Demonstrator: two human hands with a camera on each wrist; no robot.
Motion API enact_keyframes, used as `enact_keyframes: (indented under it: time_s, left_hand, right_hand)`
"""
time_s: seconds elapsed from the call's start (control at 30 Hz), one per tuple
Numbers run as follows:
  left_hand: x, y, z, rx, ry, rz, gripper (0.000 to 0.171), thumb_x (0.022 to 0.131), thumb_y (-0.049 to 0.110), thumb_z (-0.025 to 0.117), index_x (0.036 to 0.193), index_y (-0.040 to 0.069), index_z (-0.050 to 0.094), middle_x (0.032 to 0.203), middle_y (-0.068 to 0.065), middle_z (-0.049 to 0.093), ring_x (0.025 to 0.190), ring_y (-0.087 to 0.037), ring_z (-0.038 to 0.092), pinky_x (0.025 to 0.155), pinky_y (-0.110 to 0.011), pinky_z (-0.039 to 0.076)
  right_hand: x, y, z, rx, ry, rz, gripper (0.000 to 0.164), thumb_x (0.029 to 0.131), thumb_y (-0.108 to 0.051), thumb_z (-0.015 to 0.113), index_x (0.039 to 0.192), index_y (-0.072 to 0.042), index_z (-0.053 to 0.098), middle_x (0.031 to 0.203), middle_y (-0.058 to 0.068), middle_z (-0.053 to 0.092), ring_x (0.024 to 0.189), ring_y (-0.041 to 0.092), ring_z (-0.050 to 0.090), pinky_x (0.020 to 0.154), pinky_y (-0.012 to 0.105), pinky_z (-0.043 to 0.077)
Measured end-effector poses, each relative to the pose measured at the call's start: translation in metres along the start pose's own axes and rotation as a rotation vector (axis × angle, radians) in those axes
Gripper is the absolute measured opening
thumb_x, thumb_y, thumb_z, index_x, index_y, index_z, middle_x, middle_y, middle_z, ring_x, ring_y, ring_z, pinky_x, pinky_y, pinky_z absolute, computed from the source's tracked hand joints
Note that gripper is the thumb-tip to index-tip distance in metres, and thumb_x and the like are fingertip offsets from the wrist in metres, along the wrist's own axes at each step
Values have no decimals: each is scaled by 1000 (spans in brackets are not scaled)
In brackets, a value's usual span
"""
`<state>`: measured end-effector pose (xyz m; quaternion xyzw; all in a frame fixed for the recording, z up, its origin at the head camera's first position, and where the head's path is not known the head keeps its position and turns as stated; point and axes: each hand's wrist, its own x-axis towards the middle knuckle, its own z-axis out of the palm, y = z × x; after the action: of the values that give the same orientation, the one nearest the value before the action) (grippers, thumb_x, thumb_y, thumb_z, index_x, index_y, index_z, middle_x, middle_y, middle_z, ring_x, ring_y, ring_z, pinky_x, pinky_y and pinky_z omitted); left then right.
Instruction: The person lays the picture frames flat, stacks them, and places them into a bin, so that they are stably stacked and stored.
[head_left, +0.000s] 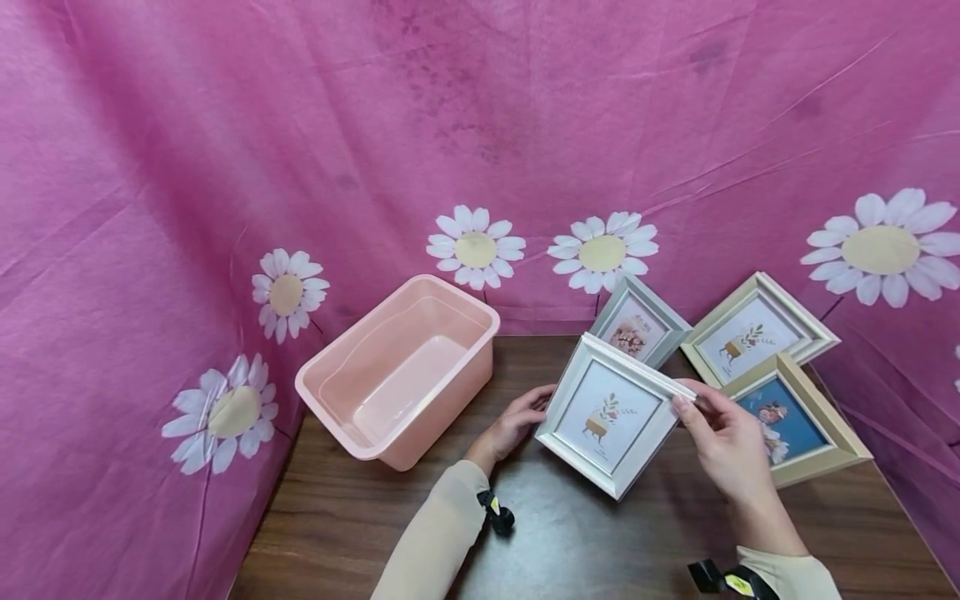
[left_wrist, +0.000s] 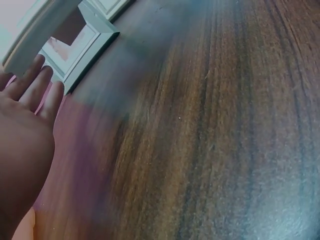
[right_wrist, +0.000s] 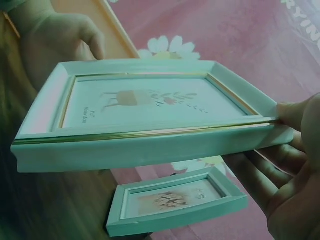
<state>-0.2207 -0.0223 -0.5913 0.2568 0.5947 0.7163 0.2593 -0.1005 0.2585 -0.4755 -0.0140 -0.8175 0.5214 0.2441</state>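
A white picture frame (head_left: 609, 415) with a potted-plant print is held tilted above the table. My right hand (head_left: 726, 437) grips its upper right corner, thumb on the front and fingers behind, as the right wrist view also shows. At the opposite edge my left hand (head_left: 517, 423) is by the frame; its fingers (left_wrist: 52, 102) look fairly straight in the left wrist view. Whether they touch the frame is unclear. Behind it stands a grey frame (head_left: 660, 353) with a floral print, partly covered.
A pink plastic bin (head_left: 438, 412) sits on the brown wooden table (head_left: 540, 542) at the left. To the right are a cream frame (head_left: 708, 367) and a tan frame (head_left: 832, 454) with a blue picture. A pink daisy-print cloth (head_left: 525, 125) hangs behind.
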Motion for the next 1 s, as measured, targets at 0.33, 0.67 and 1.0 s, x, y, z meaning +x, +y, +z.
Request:
enact_keyframes:
  time_s: [0.33, 0.67, 1.0]
  left_hand:
    - [-7, 4, 0, -28, -15, 4, 72, 95, 5, 42, 159, -22, 24, 163, -48, 28, 137, -3, 48, 118, -19, 38]
    - [-11, 8, 3, -4, -37, 29, 71, 95, 6, 42, 158, -22, 26, 158, -50, 32, 127, 4, 52, 114, -20, 41]
    - [-14, 10, 5, -5, -92, 29, 70, 102, 16, 36, 163, -17, 21, 161, -48, 29, 128, 4, 52, 116, -20, 40]
  right_hand:
    - [8, -5, -1, 18, -45, -56, 24, 100, 8, 69, 123, 7, 72, 94, -32, 71, 76, -12, 61, 65, 7, 50]
    - [12, 0, -1, 89, -70, -86, 24, 100, 13, 64, 123, 12, 70, 99, -29, 75, 81, -13, 66, 71, 6, 54]
    - [12, 0, -2, 98, -38, -76, 25, 100, 13, 64, 123, 13, 70, 97, -32, 74, 80, -13, 66, 71, 5, 52]
